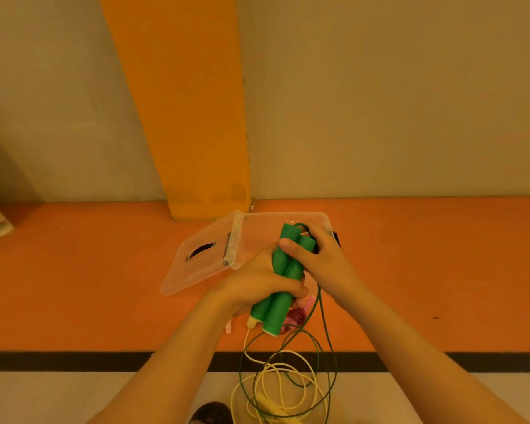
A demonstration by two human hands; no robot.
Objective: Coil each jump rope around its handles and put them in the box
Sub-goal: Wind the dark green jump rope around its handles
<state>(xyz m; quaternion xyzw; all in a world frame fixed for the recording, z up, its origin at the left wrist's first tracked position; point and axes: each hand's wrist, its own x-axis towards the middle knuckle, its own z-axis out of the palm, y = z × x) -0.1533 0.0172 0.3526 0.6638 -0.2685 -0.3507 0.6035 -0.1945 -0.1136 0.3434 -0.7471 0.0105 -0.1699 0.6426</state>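
Two green jump-rope handles (277,289) lie side by side in my hands, above the floor in front of a clear plastic box (288,217). My left hand (257,280) grips their lower half. My right hand (315,255) wraps their upper ends, thumb across the front, with the thin green rope (326,328) running out from under it and hanging in loose loops to the floor. A yellow jump rope (277,381) lies in loops on the floor below, one yellow handle end (251,323) showing beside the green handles. A pink and red jump rope (297,315) is partly hidden behind the handles.
The box's clear lid (202,258) lies open to the left on the orange floor. A black stripe (74,361) crosses the floor near me. An orange pillar (181,117) stands against the wall behind the box. A dark shoe tip (211,413) shows at the bottom edge.
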